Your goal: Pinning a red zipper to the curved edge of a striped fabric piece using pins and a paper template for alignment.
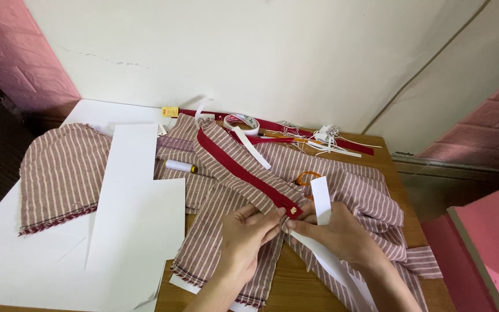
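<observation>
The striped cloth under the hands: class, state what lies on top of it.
On the striped cloth lie a red band, a white strip, a thread spool and orange scissor handles. Both hands, left and right, cover the band's near end; the scissor blades are hidden.

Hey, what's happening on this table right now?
A person is working on striped fabric spread over a wooden table. Both the left hand and the right hand pinch the near end of a red band that runs along a striped strip. A white paper strip lies across the right hand. White card sheets, a thread spool, a tape roll and orange-handled scissors lie around.
</observation>
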